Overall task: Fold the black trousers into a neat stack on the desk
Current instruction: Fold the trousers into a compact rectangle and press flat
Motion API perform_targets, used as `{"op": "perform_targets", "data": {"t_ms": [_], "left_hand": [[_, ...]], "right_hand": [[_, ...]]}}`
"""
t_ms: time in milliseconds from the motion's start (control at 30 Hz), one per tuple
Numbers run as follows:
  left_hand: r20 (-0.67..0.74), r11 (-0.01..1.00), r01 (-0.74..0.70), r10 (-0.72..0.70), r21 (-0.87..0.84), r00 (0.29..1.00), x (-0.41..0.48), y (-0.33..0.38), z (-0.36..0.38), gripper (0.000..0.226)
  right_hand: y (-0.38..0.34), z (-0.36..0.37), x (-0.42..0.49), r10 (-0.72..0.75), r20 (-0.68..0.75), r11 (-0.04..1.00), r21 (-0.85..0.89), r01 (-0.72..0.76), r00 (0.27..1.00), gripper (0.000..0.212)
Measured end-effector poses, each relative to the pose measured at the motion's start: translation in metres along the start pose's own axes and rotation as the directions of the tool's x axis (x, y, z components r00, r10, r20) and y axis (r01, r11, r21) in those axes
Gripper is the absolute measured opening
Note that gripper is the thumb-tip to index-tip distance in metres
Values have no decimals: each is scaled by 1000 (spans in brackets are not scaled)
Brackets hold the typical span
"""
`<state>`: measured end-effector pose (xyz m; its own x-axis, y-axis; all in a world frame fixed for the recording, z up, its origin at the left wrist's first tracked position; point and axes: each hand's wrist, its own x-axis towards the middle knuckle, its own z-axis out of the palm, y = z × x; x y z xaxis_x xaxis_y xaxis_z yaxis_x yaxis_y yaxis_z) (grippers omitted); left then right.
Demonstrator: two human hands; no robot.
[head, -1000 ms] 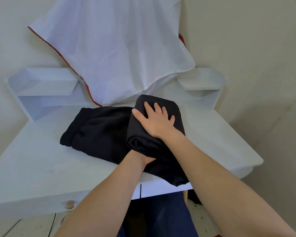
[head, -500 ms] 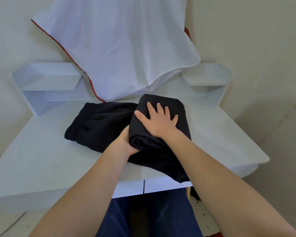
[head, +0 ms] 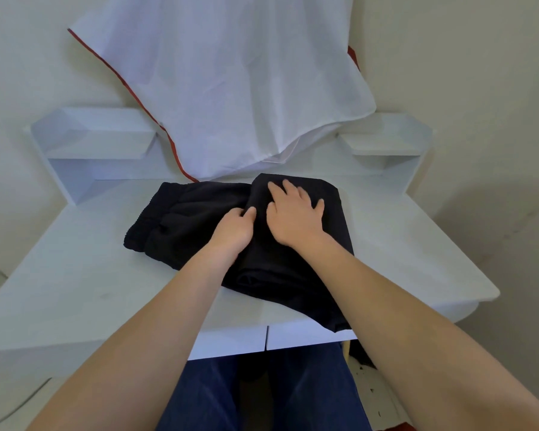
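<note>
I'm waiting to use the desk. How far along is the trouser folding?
Partly done: the black trousers are already doubled over on the desk, legs folded onto themselves. In hand: the right hand presses the fold flat and the left hand pinches its edge. Left: the waistband end lies unfolded and one corner overhangs the front edge.

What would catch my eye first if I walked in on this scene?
The black trousers, partly folded in the middle of the white desk, stand out sharply against it. Both hands rest on them: the right hand lies flat on the folded-over part, and the left hand grips the fold's edge beside it. Behind, a big white cloth with a red edge hangs down onto the back of the desk.
</note>
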<state>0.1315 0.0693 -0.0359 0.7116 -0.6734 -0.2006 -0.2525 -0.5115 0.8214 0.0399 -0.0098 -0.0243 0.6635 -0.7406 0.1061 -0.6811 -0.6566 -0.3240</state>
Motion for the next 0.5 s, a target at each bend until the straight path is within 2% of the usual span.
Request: {"op": "perform_targets", "data": {"t_ms": [100,200,267,333,500], "left_hand": [[-80,954,-224,243,201,967,-5,-5,1,47],[-81,866,-306,364,395,928,-5,-8,7,50],[-55,784,-306,396,540,917,-5,-12,10,53],[-11,729,-299,387,615,922,-2,-18,12,58],[86,723,-302,320,621,943,4,-30,15,60]], "right_hand": [[-3,-4,14,-135,39,991,-13,136,990,54],[-3,7,24,-134,133,991,-5,136,982,55],[0,18,24,-129,125,990,-38,134,984,55],[4,29,22,-142,97,985,-88,151,985,55],[7,38,22,-148,100,976,-146,162,984,56]]}}
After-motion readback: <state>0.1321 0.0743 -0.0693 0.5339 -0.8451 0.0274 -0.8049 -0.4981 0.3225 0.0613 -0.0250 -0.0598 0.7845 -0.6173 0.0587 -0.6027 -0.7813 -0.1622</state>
